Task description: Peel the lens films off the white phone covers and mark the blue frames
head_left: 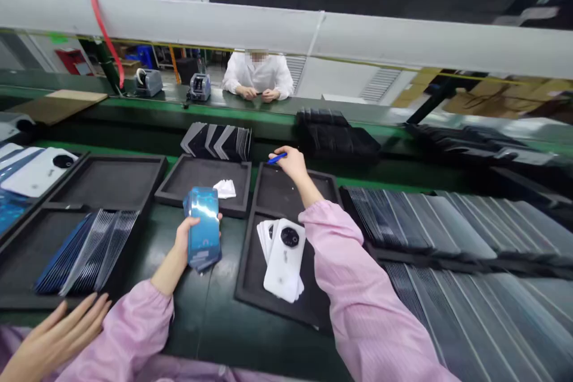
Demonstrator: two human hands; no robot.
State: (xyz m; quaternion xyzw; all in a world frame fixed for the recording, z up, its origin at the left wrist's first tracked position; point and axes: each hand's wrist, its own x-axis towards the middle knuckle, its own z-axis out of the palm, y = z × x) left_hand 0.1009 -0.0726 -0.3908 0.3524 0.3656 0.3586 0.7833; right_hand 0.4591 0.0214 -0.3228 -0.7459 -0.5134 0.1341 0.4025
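My left hand (182, 240) grips a small stack of blue film-covered phone panels (203, 224) above the green bench. My right hand (292, 163) is closed on a slim blue tool, perhaps a pen or pry stick (277, 158), over the upper part of a black foam tray (280, 188). White phone back covers (283, 265) with round black camera rings lie fanned out in the lower part of that tray, below my right forearm. Crumpled white paper or film (225, 188) rests in another black tray (168, 188), just beyond the stack in my left hand.
Another person's hand (62, 337) lies flat at lower left. Trays of clear panels (430, 221) fill the right side; more panels (89, 250) stand in a left tray. A white-clothed person (258, 77) sits opposite, beside tape dispensers (199, 87). A white beam (268, 27) crosses above.
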